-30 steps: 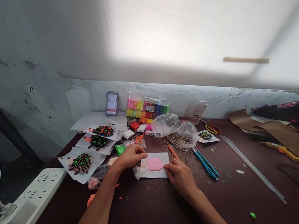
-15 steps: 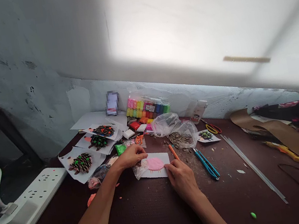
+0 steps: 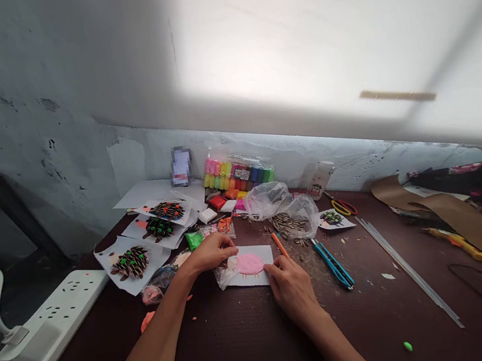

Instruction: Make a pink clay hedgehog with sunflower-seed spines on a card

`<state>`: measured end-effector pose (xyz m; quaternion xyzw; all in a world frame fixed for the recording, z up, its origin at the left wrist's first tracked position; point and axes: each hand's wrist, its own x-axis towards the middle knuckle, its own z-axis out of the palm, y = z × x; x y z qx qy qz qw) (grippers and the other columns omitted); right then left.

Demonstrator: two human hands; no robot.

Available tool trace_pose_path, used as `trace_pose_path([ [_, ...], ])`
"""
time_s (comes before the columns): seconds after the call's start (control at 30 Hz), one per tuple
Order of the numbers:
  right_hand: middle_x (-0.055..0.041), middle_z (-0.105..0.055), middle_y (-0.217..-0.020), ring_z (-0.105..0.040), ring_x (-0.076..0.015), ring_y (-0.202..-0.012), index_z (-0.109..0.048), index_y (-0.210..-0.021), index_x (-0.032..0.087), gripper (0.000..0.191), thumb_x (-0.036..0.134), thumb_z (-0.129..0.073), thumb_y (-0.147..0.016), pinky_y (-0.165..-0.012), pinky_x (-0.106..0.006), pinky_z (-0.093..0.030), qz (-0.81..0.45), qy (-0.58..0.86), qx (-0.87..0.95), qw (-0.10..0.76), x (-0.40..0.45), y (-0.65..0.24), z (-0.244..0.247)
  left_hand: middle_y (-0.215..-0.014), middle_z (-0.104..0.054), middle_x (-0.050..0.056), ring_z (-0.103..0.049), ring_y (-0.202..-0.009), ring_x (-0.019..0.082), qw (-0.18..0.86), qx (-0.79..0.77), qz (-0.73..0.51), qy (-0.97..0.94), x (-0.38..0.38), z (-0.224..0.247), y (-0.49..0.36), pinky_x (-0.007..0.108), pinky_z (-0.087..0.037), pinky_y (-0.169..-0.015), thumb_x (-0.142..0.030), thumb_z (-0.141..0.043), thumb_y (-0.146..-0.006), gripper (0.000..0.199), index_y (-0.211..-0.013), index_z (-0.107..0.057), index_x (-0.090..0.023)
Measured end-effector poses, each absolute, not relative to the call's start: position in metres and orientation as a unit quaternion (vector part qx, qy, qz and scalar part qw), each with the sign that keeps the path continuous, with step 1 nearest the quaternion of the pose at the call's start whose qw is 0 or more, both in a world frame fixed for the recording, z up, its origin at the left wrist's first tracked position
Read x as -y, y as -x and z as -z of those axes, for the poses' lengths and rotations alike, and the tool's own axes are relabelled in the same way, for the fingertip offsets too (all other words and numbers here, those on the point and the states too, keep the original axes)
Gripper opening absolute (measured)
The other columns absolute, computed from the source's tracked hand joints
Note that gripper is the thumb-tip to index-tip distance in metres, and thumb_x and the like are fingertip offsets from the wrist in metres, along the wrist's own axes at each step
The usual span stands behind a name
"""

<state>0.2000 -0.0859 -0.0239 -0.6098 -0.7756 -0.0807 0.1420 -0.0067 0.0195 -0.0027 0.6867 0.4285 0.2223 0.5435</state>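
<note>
A small white card (image 3: 259, 252) lies on the table with a flat pink clay oval (image 3: 250, 263) on it, and short drawn legs show under the oval. My left hand (image 3: 213, 252) is over the card's left side, fingers pinched together at a crumpled clear plastic bag (image 3: 226, 275) that covers the oval's left end. At the card's right edge rests my right hand (image 3: 293, 285), its fingers curled and the fingertips touching the card beside the clay. An orange pen (image 3: 279, 245) lies just behind that hand.
Seed-covered hedgehog cards (image 3: 130, 262) lie left. Behind are clay packs (image 3: 238, 175) and a bag of striped seeds (image 3: 291, 222). To the right are a blue cutter (image 3: 334, 266), scissors (image 3: 343, 207), glue sticks (image 3: 411, 272) and a glue gun (image 3: 459, 243). A power strip (image 3: 43, 346) borders the left.
Almost nothing differs. My right hand's fingertips have shifted very slightly to the left along the pink clay's edge; my left hand stays in place.
</note>
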Motion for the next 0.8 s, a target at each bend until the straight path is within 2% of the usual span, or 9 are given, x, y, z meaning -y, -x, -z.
trace_pose_path([
  [0.13, -0.0027, -0.059, -0.081, -0.054, -0.0138, -0.076, -0.068, -0.095, 0.023, 0.024, 0.011, -0.051, -0.084, -0.070, -0.022, -0.036, 0.073, 0.603, 0.776, 0.172, 0.086, -0.202, 0.025, -0.051, -0.047, -0.005, -0.042, -0.044, 0.007, 0.540, -0.433, -0.219, -0.688, -0.019, 0.002, 0.007, 0.019, -0.032, -0.042, -0.039, -0.061, -0.063, 0.026, -0.062, -0.057, -0.013],
  [0.23, -0.0022, -0.059, -0.079, -0.055, -0.0131, -0.074, -0.069, -0.089, 0.023, 0.022, 0.012, -0.051, -0.085, -0.068, -0.022, -0.036, 0.072, 0.599, 0.776, 0.184, 0.086, -0.204, 0.026, -0.051, -0.047, -0.005, -0.042, -0.044, 0.007, 0.544, -0.432, -0.224, -0.683, -0.019, 0.002, 0.007, 0.019, -0.032, -0.042, -0.040, -0.061, -0.063, 0.026, -0.062, -0.057, -0.014],
  [0.37, -0.0039, -0.061, -0.082, -0.057, -0.0147, -0.077, -0.070, -0.085, 0.023, 0.021, 0.012, -0.052, -0.083, -0.070, -0.023, -0.038, 0.080, 0.594, 0.780, 0.178, 0.086, -0.205, 0.028, -0.050, -0.048, -0.005, -0.042, -0.042, 0.007, 0.565, -0.421, -0.231, -0.671, -0.017, -0.001, 0.007, 0.019, -0.030, -0.042, -0.040, -0.063, -0.064, 0.028, -0.063, -0.058, -0.013],
  [0.47, -0.0045, -0.063, -0.081, -0.058, -0.0157, -0.076, -0.069, -0.090, 0.021, 0.024, 0.010, -0.049, -0.083, -0.070, -0.024, -0.040, 0.071, 0.599, 0.774, 0.195, 0.087, -0.205, 0.027, -0.052, -0.051, -0.003, -0.041, -0.043, 0.006, 0.594, -0.404, -0.230, -0.657, -0.014, -0.008, 0.008, 0.019, -0.030, -0.043, -0.041, -0.065, -0.066, 0.030, -0.066, -0.061, -0.012],
  [0.57, -0.0057, -0.066, -0.086, -0.060, -0.0169, -0.079, -0.067, -0.098, 0.020, 0.025, 0.012, -0.047, -0.084, -0.072, -0.025, -0.043, 0.039, 0.591, 0.761, 0.265, 0.086, -0.204, 0.023, -0.058, -0.056, -0.001, -0.041, -0.044, 0.005, 0.609, -0.393, -0.236, -0.647, -0.011, -0.014, 0.007, 0.019, -0.029, -0.043, -0.044, -0.066, -0.067, 0.034, -0.069, -0.064, -0.011],
  [0.63, -0.0063, -0.067, -0.090, -0.062, -0.0170, -0.082, -0.067, -0.098, 0.020, 0.022, 0.019, -0.048, -0.087, -0.074, -0.026, -0.045, -0.014, 0.577, 0.747, 0.331, 0.085, -0.200, 0.018, -0.060, -0.058, 0.000, -0.041, -0.044, 0.005, 0.615, -0.385, -0.236, -0.646, -0.010, -0.016, 0.007, 0.019, -0.028, -0.043, -0.048, -0.067, -0.067, 0.037, -0.070, -0.065, -0.010],
  [0.8, -0.0036, -0.068, -0.082, -0.058, -0.0133, -0.066, -0.069, -0.088, 0.019, 0.015, 0.029, -0.058, -0.084, -0.063, -0.024, -0.046, -0.177, 0.546, 0.693, 0.435, 0.075, -0.181, 0.004, -0.060, -0.059, 0.000, -0.043, -0.046, 0.006, 0.637, -0.356, -0.222, -0.647, -0.008, -0.016, 0.005, 0.019, -0.029, -0.045, -0.054, -0.068, -0.066, 0.045, -0.075, -0.067, -0.011],
])
